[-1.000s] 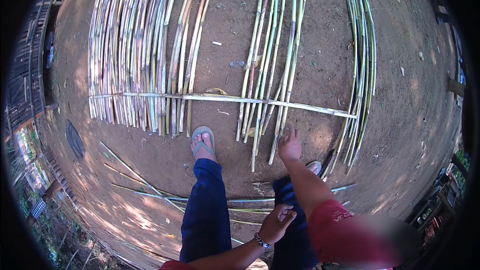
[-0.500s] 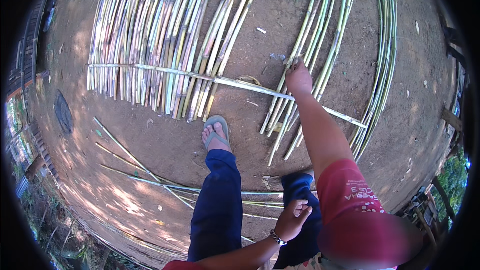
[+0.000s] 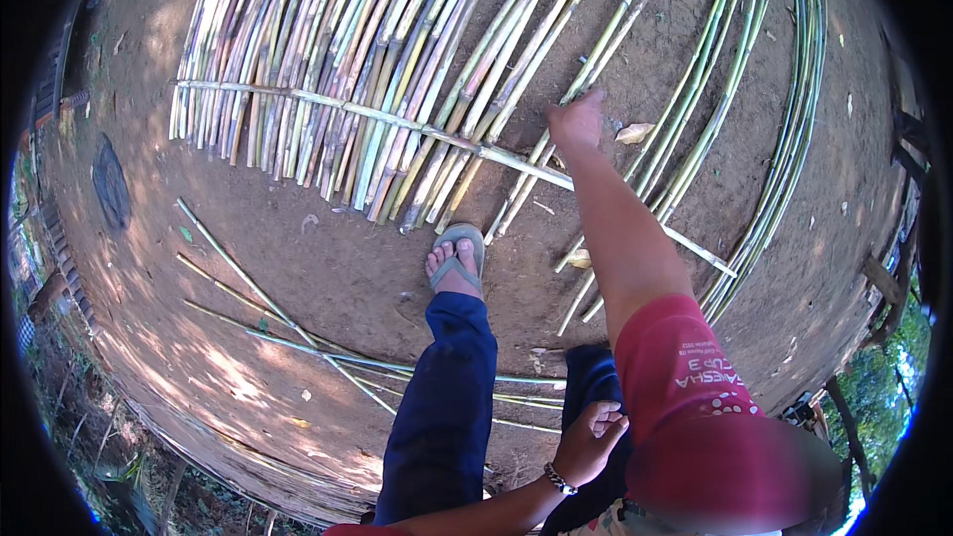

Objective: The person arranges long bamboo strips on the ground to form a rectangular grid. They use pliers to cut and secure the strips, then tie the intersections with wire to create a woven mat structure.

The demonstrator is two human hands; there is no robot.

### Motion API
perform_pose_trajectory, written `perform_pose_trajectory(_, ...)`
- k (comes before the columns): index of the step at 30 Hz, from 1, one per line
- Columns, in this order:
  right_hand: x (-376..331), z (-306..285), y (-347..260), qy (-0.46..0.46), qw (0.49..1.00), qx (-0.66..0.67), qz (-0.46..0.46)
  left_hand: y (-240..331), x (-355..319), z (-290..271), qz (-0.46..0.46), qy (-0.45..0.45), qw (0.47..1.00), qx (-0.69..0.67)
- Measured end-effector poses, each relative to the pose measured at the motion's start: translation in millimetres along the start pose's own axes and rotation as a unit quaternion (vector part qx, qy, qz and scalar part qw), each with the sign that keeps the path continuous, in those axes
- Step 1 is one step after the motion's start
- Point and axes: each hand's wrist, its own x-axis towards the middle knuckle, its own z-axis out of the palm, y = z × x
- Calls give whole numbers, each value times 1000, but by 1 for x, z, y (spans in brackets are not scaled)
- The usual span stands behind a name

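My right hand (image 3: 576, 122) reaches forward, closed on a pair of long jointed canes (image 3: 521, 197). The fingers' far side is hidden. These canes slant beside the right edge of a dense row of similar canes (image 3: 328, 60), with a narrow gap between. A long pale pole (image 3: 377, 116) runs crosswise near the row's lower ends; my right forearm covers part of it. Low in front of my body, my left hand (image 3: 590, 445) hangs with fingers loosely bent and nothing visible in it. A dark bracelet circles that wrist.
Several greenish canes (image 3: 707, 109) lie right of my forearm, and a bundle of thin canes (image 3: 794, 139) farther right. Loose thin canes (image 3: 243, 273) cross on the ground at lower left. My sandalled foot (image 3: 457, 258) stands below the row. A dry leaf (image 3: 633, 133) lies near my right hand.
The pair of canes in my right hand has shifted left toward the dense row, away from the other greenish canes. The view has shifted slightly. My left hand keeps nearly the same pose.
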Motion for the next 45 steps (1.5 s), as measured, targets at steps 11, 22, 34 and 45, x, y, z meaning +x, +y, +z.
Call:
perform_pose_trajectory(11, -12, 9, -27, -42, 998, -9, -41, 45, -6, -25, -23, 16, 998, 57)
perform_pose_trajectory(22, 21, 2, 7, -175, 963, 203, -40, 33, -3, -33, -12, 20, 996, 91)
perform_pose_trajectory(34, 31, 15, -50, 107, 961, 236, 97, 2, 8, -74, 65, 85, 983, 148)
perform_pose_trajectory(45, 63, 25, -18, 27, 974, 225, -9, 75, -2, -68, -65, 69, 993, 74)
